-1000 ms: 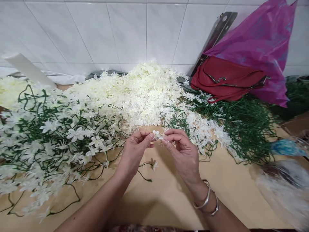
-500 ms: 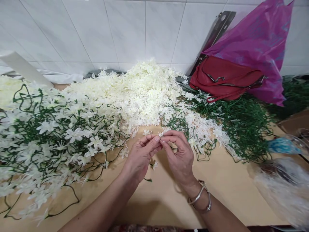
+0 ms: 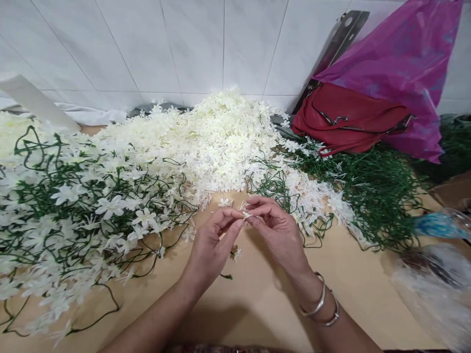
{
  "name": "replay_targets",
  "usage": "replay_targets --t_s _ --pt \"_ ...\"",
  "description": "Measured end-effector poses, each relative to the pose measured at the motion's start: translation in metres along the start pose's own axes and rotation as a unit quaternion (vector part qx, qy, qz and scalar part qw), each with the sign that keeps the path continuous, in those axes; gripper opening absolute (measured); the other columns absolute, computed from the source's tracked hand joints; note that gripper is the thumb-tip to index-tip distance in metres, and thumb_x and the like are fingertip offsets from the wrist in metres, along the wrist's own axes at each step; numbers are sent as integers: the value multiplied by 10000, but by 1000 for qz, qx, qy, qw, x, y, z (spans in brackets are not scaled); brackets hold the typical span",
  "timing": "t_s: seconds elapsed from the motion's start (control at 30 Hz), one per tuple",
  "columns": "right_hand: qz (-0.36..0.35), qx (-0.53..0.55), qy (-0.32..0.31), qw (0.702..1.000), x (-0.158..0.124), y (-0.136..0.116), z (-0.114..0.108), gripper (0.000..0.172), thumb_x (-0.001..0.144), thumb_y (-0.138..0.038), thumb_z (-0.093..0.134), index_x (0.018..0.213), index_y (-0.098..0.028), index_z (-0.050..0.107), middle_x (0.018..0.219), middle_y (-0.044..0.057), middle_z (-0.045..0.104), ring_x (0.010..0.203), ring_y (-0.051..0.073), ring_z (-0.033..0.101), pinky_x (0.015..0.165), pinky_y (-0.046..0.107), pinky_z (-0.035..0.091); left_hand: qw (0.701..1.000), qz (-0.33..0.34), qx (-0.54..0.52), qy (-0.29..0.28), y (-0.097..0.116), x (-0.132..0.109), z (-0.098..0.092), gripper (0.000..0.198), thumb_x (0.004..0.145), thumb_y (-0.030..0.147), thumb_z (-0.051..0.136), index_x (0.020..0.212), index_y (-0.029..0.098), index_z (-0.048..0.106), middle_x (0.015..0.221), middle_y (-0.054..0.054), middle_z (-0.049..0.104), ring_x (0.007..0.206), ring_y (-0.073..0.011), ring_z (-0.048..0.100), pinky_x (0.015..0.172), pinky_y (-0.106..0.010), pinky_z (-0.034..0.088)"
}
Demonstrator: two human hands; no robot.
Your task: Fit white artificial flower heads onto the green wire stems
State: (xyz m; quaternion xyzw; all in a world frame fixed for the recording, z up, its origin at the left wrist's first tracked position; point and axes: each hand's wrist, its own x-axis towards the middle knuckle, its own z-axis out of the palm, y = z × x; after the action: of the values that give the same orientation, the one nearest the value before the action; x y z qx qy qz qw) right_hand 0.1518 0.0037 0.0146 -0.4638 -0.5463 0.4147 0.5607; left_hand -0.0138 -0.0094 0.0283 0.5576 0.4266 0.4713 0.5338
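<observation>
My left hand and my right hand meet fingertip to fingertip over the table. Pinched between the fingers of both is a small white artificial flower; its details are mostly covered by my fingertips. Just behind the hands a loose white blossom lies on the table. Beneath them are a small white flower piece and a short green stem piece. To the left spreads a heap of white flowers on green stems.
A tall pile of cream-white blossoms stands against the tiled wall. Green stems are heaped at the right, below a red handbag and a purple plastic bag. Clear plastic lies on the wooden table at right.
My right hand has shifted slightly right and its fingers have straightened a little. Both hands still pinch the small flower, whose white part now shows between the fingertips.
</observation>
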Motion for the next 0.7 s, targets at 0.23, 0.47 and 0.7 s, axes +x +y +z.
replay_targets --t_s 0.23,0.47,0.7 --pt "43 57 16 997 0 2 -1 79 843 -257 806 812 -248 733 964 46 779 966 214 710 919 381 554 899 252 344 -101 -15 -42 -51 116 983 207 682 1092 246 665 1040 -32 781 993 -188 734 898 -306 537" --pt "60 38 39 997 2 1 -7 171 767 -291 862 750 -234 702 838 13 724 813 177 660 796 317 529 837 253 422 -240 -34 -46 -65 130 1057 239 570 1066 248 700 1030 -18 783 993 -189 681 962 -367 451" --pt "130 79 41 988 5 5 -16 316 691 -440 934 755 -225 711 740 -4 703 692 154 599 683 281 468 871 240 369 -218 -33 -40 -51 161 1076 233 511 978 226 638 984 -28 744 996 -194 652 1030 -390 415"
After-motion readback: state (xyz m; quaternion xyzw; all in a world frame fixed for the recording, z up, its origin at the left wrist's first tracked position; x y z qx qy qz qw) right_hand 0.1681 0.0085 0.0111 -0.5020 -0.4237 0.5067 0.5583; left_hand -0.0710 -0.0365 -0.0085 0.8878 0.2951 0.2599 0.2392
